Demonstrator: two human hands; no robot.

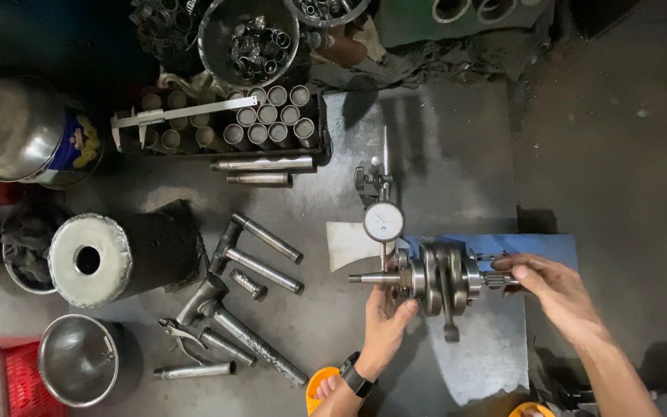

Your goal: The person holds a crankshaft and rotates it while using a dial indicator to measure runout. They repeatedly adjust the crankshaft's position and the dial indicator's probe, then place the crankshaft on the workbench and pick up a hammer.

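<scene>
A steel crankshaft [441, 278] lies horizontally across a blue stand [550, 251] on the floor. My left hand [386, 313] grips its left side near the bearing, thumb on the web. My right hand [550, 284] holds the splined right end with its fingertips. A dial gauge [384, 222] on a thin upright post stands just behind the shaft's left journal, its stem pointing down at it. A watch sits on my left wrist.
Several steel rods and punches [264, 270] and pliers [179, 332] lie to the left. A black cylinder [117, 255] lies on its side, with metal bowls [79, 359] nearby. Behind are a tray of short tubes [268, 116], a caliper [179, 114] and a pan of rings [250, 38].
</scene>
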